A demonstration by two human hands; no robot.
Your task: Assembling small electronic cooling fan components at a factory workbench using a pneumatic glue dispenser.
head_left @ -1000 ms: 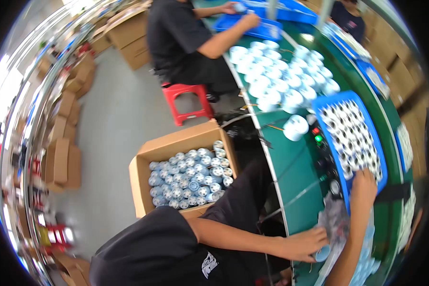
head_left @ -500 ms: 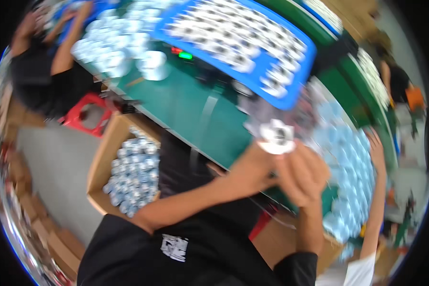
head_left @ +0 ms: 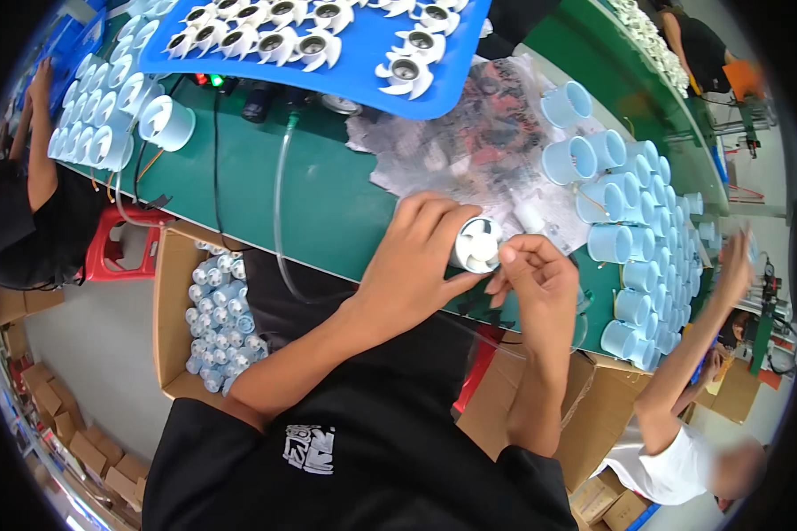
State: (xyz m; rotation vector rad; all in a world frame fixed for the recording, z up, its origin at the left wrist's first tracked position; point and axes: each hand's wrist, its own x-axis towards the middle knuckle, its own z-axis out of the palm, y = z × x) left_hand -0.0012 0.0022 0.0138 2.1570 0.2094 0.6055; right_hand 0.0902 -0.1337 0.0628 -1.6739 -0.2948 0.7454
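My left hand [head_left: 419, 252] is wrapped round a small light-blue cylindrical housing [head_left: 461, 251], tilted so its mouth faces up. Inside that mouth sits a white fan impeller [head_left: 482, 245]. My right hand [head_left: 537, 274] is at the right side of the housing, fingers curled, thumb and forefinger pinched together close to the rim. Whatever lies between those fingertips is too small to make out. Beyond the hands, a blue tray [head_left: 363, 75] holds several white impellers with dark hubs.
Rows of light-blue housings [head_left: 632, 242] stand at the right of the green table [head_left: 328, 190], others [head_left: 166, 123] at far left. A stained sheet [head_left: 469, 133], clear hose [head_left: 281, 195] and cables lie between. A carton of housings [head_left: 170, 310] is left below. Co-workers' arms [head_left: 695, 332] show at both sides.
The white impeller that was up at my fingertips with its dark hub showing is replaced by one inside a blue housing in my left hand. The view has shifted and sharpened.
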